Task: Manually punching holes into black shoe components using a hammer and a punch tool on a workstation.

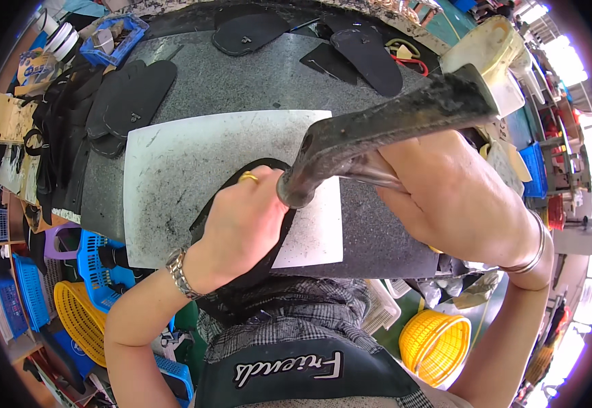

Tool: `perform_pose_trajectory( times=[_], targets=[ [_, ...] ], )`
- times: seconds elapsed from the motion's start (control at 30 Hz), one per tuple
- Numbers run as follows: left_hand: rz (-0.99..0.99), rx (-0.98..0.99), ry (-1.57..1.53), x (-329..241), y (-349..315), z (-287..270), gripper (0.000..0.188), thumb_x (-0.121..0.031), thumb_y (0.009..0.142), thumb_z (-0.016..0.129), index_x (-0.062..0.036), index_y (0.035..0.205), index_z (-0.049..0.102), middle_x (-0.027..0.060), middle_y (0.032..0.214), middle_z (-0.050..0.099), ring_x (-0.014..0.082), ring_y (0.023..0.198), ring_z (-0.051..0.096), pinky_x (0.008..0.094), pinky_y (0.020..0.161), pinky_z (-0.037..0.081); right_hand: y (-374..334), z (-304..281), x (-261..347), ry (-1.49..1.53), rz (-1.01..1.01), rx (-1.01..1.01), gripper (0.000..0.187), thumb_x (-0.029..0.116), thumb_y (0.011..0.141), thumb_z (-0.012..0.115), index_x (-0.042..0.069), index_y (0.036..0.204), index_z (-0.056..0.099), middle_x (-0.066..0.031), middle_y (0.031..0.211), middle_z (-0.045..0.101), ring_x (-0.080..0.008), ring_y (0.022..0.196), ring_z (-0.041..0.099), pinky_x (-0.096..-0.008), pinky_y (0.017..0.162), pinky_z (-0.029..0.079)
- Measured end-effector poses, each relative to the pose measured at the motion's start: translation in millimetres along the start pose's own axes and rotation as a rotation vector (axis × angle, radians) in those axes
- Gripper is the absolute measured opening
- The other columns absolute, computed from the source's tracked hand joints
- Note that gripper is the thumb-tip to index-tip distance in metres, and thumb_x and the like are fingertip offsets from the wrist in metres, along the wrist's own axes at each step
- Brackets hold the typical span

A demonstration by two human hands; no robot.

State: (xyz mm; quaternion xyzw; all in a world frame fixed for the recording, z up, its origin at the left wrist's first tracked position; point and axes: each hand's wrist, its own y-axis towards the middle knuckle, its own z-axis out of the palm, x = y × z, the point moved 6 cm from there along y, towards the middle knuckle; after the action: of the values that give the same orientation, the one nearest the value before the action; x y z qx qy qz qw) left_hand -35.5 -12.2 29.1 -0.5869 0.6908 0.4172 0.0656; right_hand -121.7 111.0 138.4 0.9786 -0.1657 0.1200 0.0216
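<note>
My left hand (241, 217), with a ring and a metal watch, is closed on a black sole-shaped piece (269, 257). That piece lies on a white sheet (163, 170) dotted with dark specks, its near end toward my apron. In my right hand (456, 194), which wears bangles, is a hammer (391, 124) with a long dark metal head. The round striking face hangs right beside my left fingers; whether it touches the piece cannot be seen. My right hand covers most of the handle.
Black sole-shaped pieces (133, 102) lie at the left of the grey tabletop (235, 81), with more black pieces (367, 58) at the back. A blue basket (114, 42) stands back left, a pale container (483, 51) back right. Yellow baskets (435, 343) stand below the table.
</note>
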Motion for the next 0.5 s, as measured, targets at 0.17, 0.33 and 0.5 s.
perform_pose_trajectory(
  times=[0.17,0.33,0.5],
  targets=[
    [-0.476,0.042,-0.4,34,-3,1,0.006,-0.002,0.088,0.064,0.003,0.086,0.062,0.0051,0.08,0.067,0.0116,0.077,0.065,0.0269,0.069,0.052,2,-14,-1,0.175,0.099,-0.084,0.027,-0.007,0.079,0.06,-0.005,0.106,0.055,-0.0166,0.1,0.061,-0.0244,0.092,0.06,-0.0337,0.083,0.047],
    [-0.312,0.025,-0.219,23,-1,1,0.008,-0.003,0.085,0.067,0.0004,0.088,0.062,0.0089,0.076,0.067,0.0144,0.071,0.066,0.0258,0.064,0.05,3,-22,-1,0.282,-0.223,-0.516,0.033,-0.013,0.085,0.054,-0.011,0.117,0.051,-0.0135,0.119,0.062,-0.0118,0.094,0.06,-0.0256,0.082,0.048],
    [-0.467,0.016,-0.239,23,4,0,0.011,-0.004,0.082,0.069,0.0012,0.088,0.061,0.0116,0.074,0.068,0.0167,0.066,0.067,0.0265,0.061,0.05,2,-8,0,-0.105,-0.032,-0.059,0.033,0.003,0.076,0.064,0.0,0.108,0.058,-0.0183,0.081,0.058,-0.0412,0.068,0.053,-0.0417,0.062,0.047]
  ],
)
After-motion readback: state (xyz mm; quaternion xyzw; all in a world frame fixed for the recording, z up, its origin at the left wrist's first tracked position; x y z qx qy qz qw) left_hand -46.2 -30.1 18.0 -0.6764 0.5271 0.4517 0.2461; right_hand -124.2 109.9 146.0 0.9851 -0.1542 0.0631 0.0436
